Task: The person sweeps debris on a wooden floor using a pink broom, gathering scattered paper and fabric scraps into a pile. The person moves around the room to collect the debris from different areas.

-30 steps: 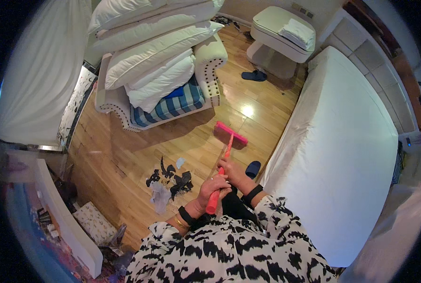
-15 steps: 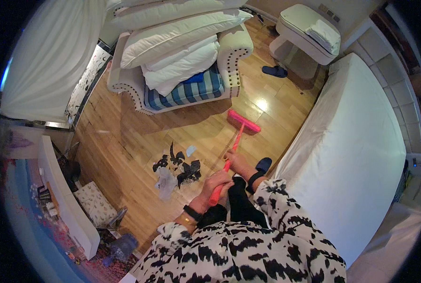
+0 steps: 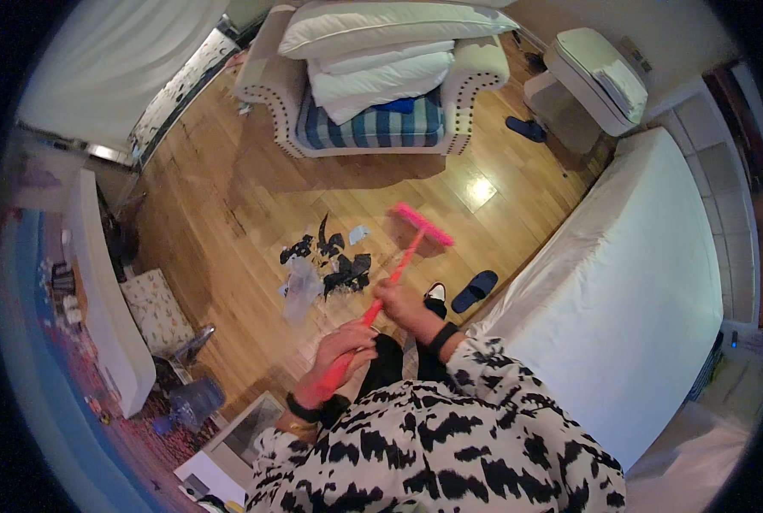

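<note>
My left hand is closed round the upper end of a pink-red broom handle. Lower on the same handle, my right hand grips it too. The broom slants away from me, its bright pink bristle head down at the floor. To the left of that head lies a loose heap: torn black scraps, a crumpled translucent plastic bag and a small pale scrap. The bristles are apart from the heap.
A cushion-piled armchair stands ahead. Dark blue slippers lie by my foot and farther off near a white stool-like piece. A white-covered bed lines the right. On the left are a white desk, patterned seat and plastic water jug.
The broom head has come closer to the scraps, and both hands have shifted left with the handle. My view has tilted down, and more floor shows beside my feet.
</note>
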A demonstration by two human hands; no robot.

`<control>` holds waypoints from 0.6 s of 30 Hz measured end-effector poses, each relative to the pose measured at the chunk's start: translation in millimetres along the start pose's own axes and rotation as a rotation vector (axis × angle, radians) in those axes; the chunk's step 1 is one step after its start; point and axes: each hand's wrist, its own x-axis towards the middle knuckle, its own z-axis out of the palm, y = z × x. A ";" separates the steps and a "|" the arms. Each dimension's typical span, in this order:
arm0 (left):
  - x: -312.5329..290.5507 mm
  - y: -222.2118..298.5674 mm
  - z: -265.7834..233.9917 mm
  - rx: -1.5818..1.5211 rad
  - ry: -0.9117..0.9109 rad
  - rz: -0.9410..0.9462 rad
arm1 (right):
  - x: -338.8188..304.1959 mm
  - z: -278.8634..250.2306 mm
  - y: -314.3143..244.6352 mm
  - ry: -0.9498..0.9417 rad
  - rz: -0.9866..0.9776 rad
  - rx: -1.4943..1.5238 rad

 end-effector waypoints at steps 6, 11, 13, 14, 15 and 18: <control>-24.7 -51.7 73.0 -0.227 0.030 -0.138 | -51.3 12.6 76.2 -0.038 0.315 -0.203; -51.0 -66.8 62.9 -0.202 -0.075 -0.145 | -69.3 64.5 89.2 -0.105 0.298 -0.062; -72.1 -75.7 30.9 -0.177 -0.136 -0.113 | -61.7 81.9 63.2 -0.080 0.190 0.033; -67.8 -54.7 6.1 -0.151 -0.157 -0.127 | -54.8 93.7 47.6 -0.080 0.199 0.031; -73.5 -46.3 -12.9 -0.140 -0.137 -0.150 | -44.3 105.6 26.5 -0.090 0.196 0.031; -88.2 -37.8 -62.2 -0.105 -0.082 -0.208 | -8.2 131.0 -24.4 -0.065 0.134 0.070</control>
